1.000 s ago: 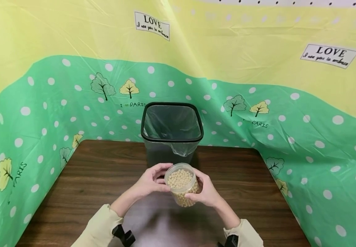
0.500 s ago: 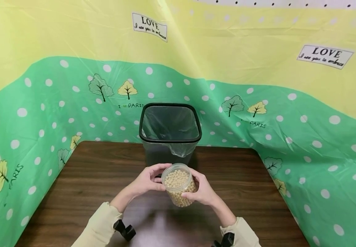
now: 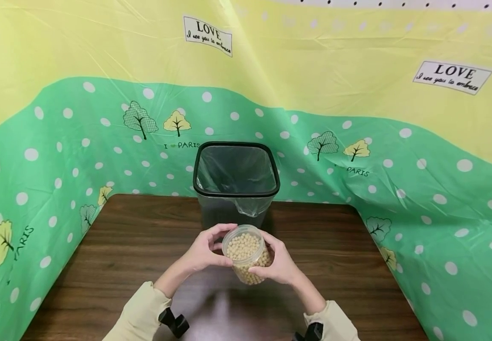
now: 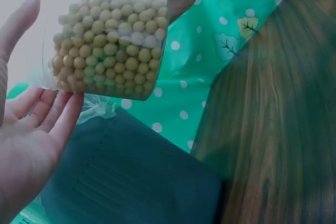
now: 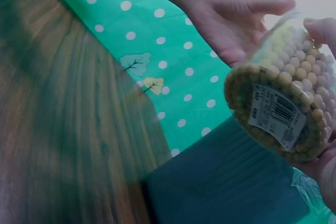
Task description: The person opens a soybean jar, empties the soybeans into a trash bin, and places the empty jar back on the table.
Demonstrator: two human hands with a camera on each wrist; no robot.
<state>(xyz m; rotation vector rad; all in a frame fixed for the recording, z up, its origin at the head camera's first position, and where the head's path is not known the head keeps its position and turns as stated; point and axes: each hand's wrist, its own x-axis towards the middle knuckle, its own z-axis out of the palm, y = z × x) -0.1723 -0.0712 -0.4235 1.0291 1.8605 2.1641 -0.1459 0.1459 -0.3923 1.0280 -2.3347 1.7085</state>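
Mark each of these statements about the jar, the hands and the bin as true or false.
1. The jar is full of pale round beans. True.
2. The jar rests on the table. False: both hands hold it above the table.
3. The bin behind the jar has a clear plastic liner. True.
4. Only the left hand touches the jar. False: the right hand grips it too.
5. A barcode label sits on the jar's base. True, in the right wrist view.
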